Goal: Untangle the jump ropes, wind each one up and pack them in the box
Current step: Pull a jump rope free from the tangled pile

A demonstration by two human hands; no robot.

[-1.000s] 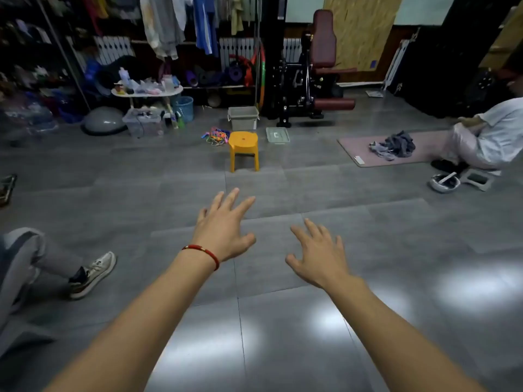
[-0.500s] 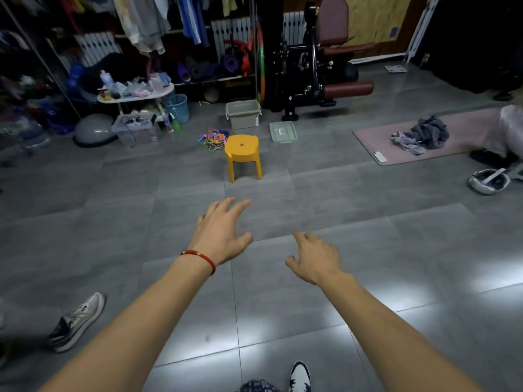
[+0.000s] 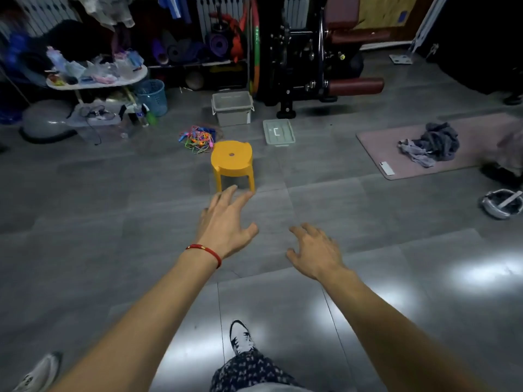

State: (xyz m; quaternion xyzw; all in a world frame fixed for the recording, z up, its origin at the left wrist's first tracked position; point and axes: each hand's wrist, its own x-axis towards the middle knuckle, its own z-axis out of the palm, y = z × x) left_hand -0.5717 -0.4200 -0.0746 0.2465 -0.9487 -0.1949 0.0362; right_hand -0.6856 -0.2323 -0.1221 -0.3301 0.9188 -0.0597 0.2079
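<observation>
Grey tiled floor [image 3: 113, 222] across most of the frame, with bright light patches at lower right. Seen from nearer than half a second ago — everything at the back drawn larger and lower in the frame. Black exercise machine [image 3: 319, 52] with dark red pads at top centre-right, cut off higher than before. Pink mat [image 3: 467, 148] at middle right, crumpled grey cloth [image 3: 435, 142] on it and a small white phone [image 3: 386, 168] at its near edge. Cluttered white table [image 3: 99, 77] at upper left, blue basket [image 3: 152, 96] just beside it, grey dome [image 3: 42, 123] at far left.

Both forearms stretched forward from the bottom edge, as in the earlier frames. Left hand [image 3: 223, 222] with fingers spread and straight, holding nothing, fingertips now overlapping the feet of the yellow stool [image 3: 232, 162] in the picture; whether touching it, cannot tell. Red bracelet [image 3: 205, 250] on that wrist. Right hand [image 3: 314, 250] lower and to the right, fingers loosely bent, also holding nothing.

Grey box [image 3: 232, 107] open at upper centre, its lid [image 3: 278, 132] flat on the floor just to the right. Jump ropes [image 3: 196, 138] — a bright tangled heap — on the floor behind the stool's left side, between stool and box, well apart from both hands.

A patterned trouser leg and white shoe [image 3: 240, 336] at bottom centre, further into view than before; another shoe [image 3: 39, 372] at bottom left.
</observation>
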